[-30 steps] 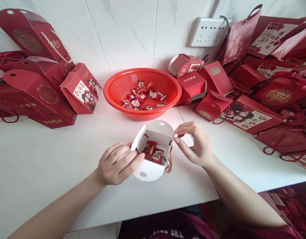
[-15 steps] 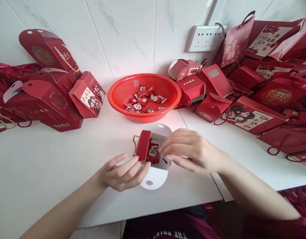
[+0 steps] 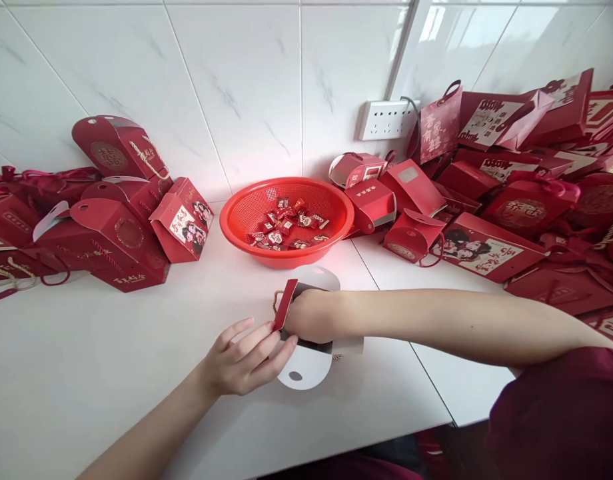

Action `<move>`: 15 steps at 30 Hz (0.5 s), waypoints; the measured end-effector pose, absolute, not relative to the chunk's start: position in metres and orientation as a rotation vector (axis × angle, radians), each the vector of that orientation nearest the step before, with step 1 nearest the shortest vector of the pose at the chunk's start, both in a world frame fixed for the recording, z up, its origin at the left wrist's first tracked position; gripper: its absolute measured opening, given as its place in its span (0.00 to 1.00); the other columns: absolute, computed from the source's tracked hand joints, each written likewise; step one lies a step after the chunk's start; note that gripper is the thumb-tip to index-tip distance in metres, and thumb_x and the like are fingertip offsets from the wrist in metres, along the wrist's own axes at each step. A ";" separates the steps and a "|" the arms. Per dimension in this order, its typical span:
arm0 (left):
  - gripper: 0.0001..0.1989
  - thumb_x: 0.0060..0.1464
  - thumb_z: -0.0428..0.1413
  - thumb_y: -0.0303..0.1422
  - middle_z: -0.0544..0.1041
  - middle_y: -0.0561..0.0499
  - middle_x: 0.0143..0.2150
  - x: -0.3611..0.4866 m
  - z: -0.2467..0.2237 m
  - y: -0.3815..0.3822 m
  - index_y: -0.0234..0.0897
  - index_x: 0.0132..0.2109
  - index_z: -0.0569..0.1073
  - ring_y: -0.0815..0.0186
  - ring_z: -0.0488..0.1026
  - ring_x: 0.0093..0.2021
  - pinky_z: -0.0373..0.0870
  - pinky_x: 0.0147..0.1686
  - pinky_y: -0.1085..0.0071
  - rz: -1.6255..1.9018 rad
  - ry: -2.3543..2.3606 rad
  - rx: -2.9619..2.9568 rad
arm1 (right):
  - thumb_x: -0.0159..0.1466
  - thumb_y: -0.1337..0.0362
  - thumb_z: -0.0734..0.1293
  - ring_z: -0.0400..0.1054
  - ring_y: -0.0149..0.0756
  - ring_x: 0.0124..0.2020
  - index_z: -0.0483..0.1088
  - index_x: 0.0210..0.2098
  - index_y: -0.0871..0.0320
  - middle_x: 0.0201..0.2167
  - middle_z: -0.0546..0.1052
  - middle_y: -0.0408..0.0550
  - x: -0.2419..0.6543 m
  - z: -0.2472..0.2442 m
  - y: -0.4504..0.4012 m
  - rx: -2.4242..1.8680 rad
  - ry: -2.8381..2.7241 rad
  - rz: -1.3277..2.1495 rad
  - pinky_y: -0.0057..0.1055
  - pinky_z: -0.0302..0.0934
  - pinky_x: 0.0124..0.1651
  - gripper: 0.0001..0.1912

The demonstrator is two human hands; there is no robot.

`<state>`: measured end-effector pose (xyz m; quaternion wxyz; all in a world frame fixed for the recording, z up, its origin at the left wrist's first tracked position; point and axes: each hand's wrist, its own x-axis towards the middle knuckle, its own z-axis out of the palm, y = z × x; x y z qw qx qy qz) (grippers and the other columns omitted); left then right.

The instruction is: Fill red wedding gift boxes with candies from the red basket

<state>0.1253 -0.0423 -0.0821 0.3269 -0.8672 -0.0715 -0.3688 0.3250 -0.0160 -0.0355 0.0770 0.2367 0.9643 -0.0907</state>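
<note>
A red gift box (image 3: 286,304) with a white inside stands on the table in front of me, its flaps folded outward. A twisted gold cord handle (image 3: 275,301) shows on its left side. My left hand (image 3: 249,357) grips the box at its near left edge, with fingertips on the red panel. My right hand (image 3: 314,316) reaches down into the box from the right; its fingers are hidden inside. Beyond the box, a red plastic basket (image 3: 286,259) holds several small red wrapped candies (image 3: 286,227).
Red gift boxes (image 3: 124,233) are stacked at the left. A larger pile of red boxes and bags (image 3: 491,247) fills the right side. Behind them a tiled wall carries a white power strip (image 3: 389,120) with a cable.
My right hand has moved from the box's right edge down into it, covering the red packets seen there before. My left hand stays on the box. The view has tilted up.
</note>
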 end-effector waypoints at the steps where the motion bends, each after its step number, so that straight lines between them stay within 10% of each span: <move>1: 0.11 0.53 0.64 0.26 0.81 0.56 0.37 0.125 -0.083 -0.040 0.46 0.41 0.81 0.68 0.75 0.43 0.61 0.65 0.60 -0.973 -0.203 -2.279 | 0.61 0.74 0.67 0.70 0.37 0.30 0.73 0.26 0.60 0.32 0.79 0.48 0.330 -0.027 -0.017 0.691 2.858 -0.249 0.30 0.54 0.26 0.08; 7: 0.11 0.60 0.57 0.23 0.82 0.55 0.37 0.124 -0.084 -0.036 0.42 0.45 0.81 0.68 0.77 0.45 0.60 0.67 0.60 -0.972 -0.263 -2.326 | 0.67 0.66 0.67 0.66 0.32 0.26 0.74 0.43 0.57 0.29 0.77 0.43 0.373 0.041 -0.021 0.804 2.966 -0.352 0.29 0.50 0.26 0.05; 15: 0.13 0.60 0.55 0.22 0.82 0.52 0.39 0.121 -0.096 -0.032 0.37 0.49 0.79 0.65 0.77 0.48 0.62 0.66 0.61 -1.025 -0.327 -2.404 | 0.64 0.65 0.68 0.64 0.30 0.23 0.72 0.40 0.56 0.22 0.71 0.37 0.429 0.057 0.029 1.690 3.138 -0.277 0.26 0.54 0.28 0.05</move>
